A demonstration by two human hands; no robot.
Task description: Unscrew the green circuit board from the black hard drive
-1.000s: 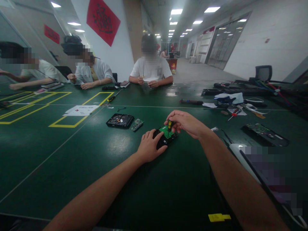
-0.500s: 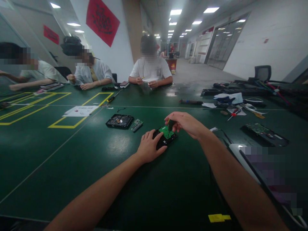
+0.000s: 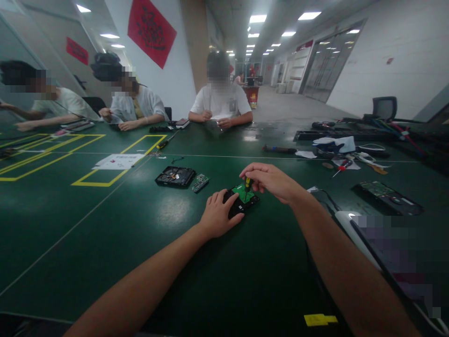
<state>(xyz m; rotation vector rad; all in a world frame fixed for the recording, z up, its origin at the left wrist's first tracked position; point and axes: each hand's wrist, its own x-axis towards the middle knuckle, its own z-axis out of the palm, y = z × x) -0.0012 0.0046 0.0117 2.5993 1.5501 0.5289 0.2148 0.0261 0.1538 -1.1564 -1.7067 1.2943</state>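
Observation:
A black hard drive with a green circuit board on top lies in front of me on the green table. My left hand holds its left end down, index finger over the top and thumb along the near edge. My right hand is closed around a screwdriver with a yellow and black handle. The screwdriver stands nearly upright, its tip down at the circuit board. Left of the drive lie a loose circuit board and another black drive.
On the right are a device with a screen, another drive with a board, a red screwdriver and gloves. A white paper lies left, near a yellow screwdriver. Three people sit across the table.
The screwdriver handle has turned in my right hand, and more yellow shows on it. The left hand and the hard drive have stayed in place. The view has shifted slightly.

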